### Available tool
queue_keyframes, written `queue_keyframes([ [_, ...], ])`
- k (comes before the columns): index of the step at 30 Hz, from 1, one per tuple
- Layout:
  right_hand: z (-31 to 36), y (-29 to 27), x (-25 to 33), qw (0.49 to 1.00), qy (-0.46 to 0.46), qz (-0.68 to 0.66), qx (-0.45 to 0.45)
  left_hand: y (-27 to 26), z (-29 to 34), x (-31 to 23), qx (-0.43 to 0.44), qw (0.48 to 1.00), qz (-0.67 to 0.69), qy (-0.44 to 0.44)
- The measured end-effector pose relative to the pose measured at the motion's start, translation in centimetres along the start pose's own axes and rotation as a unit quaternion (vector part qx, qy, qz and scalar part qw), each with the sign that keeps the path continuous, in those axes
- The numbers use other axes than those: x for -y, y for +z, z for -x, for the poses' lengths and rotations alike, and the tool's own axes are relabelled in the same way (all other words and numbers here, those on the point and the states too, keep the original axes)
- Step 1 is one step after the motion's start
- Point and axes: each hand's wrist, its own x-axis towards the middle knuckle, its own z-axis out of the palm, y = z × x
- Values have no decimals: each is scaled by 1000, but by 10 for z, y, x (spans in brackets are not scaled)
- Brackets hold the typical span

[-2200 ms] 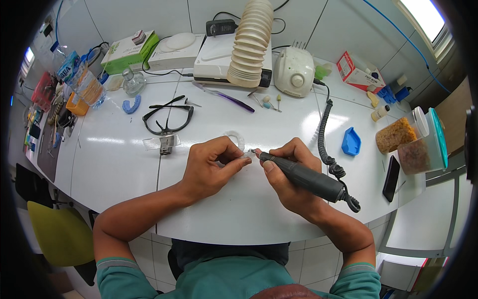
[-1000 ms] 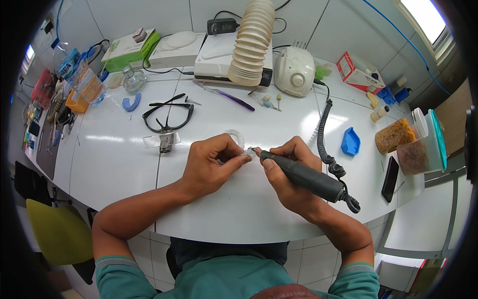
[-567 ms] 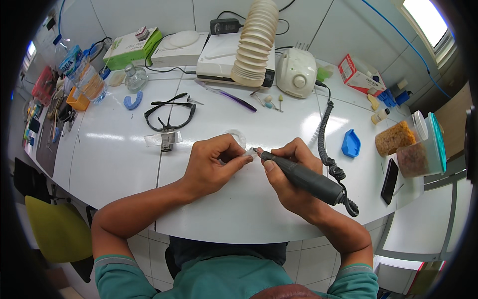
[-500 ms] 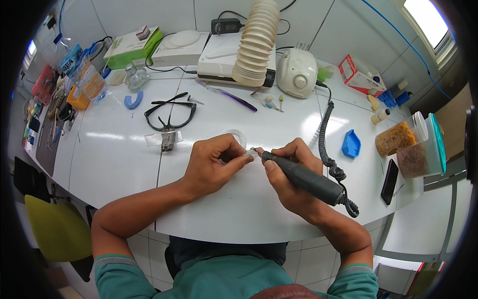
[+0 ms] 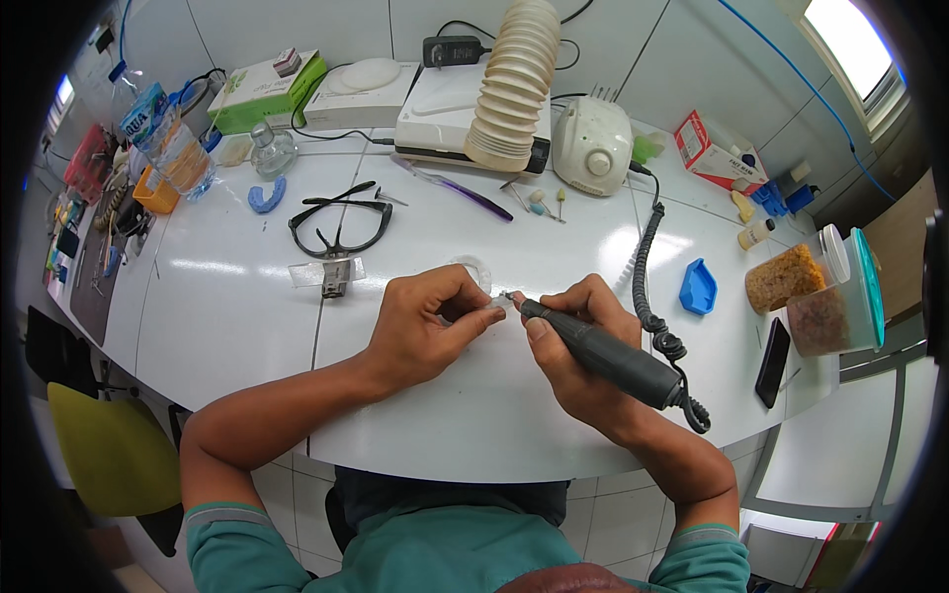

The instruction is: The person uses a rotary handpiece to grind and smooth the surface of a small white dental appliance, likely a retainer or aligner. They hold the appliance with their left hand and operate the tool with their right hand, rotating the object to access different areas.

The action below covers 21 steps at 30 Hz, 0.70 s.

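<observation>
Above the middle of the white table, my left hand (image 5: 420, 321) pinches a small, clear piece (image 5: 502, 300) between thumb and fingertips. My right hand (image 5: 583, 331) grips a dark grey rotary handpiece (image 5: 613, 358) like a pen, its thin tip at the clear piece's edge. Fingers cover much of the piece, so its full shape is hidden. Just beyond my left fingertips lies a round, whitish translucent item (image 5: 474, 267). A coiled black cord (image 5: 647, 267) runs from the handpiece's rear end to a cream control box (image 5: 593, 146) at the back.
A ribbed hose (image 5: 509, 89) rises over a white machine at the back. Black-framed glasses (image 5: 341, 232) with a clip-on attachment lie left, near a blue U-shaped piece (image 5: 267, 195). On the right are a blue tray (image 5: 698, 287), a phone (image 5: 773, 363) and food tubs (image 5: 830, 306).
</observation>
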Motion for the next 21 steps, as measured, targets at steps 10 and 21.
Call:
queue_keyframes([
  [10,0,2,-3,1000,-9,4,-11,0,0,1,1,1000,0,5],
  [21,1,3,-6,999,-2,-33,-27,0,-1,-3,-6,1000,3,-7],
])
